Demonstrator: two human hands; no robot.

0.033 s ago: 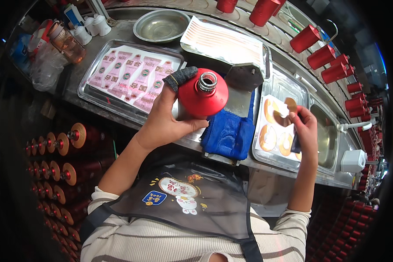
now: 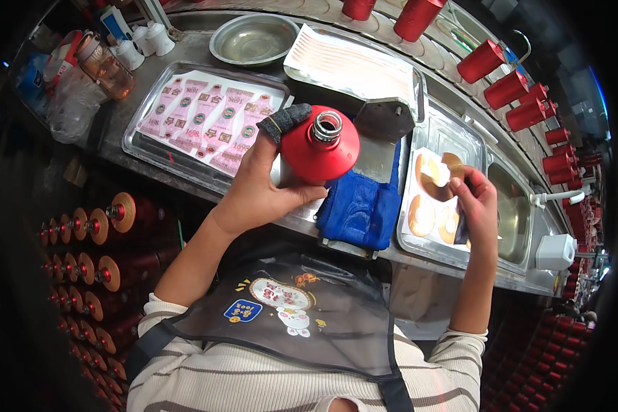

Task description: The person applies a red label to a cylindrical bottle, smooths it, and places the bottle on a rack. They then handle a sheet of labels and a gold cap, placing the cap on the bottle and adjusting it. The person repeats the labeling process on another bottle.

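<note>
My left hand (image 2: 257,189) is wrapped round a red bottle (image 2: 329,163) with an uncapped glass mouth. A black cloth cover sits on one fingertip of that hand. Between the thumb and finger of my right hand (image 2: 479,206) is the edge of a gold ring-shaped label (image 2: 453,163). It curls up over a white sheet of gold labels (image 2: 421,214), which lies in a metal tray (image 2: 419,248). A folded blue cloth (image 2: 362,213) rests below the bottle, beside a dark metal block (image 2: 386,120).
At left stands a metal tray (image 2: 132,141) with pink label sheets. Behind are a metal bowl (image 2: 254,41) and a tray of striped strips (image 2: 350,65). Red bottles (image 2: 481,62) line a conveyor. A sink (image 2: 511,237) is at right. Gold-collared bottles (image 2: 110,275) stack at lower left.
My right hand has shifted slightly, and the gold label in it stands more curled off the sheet. The left hand and the bottle have hardly moved.
</note>
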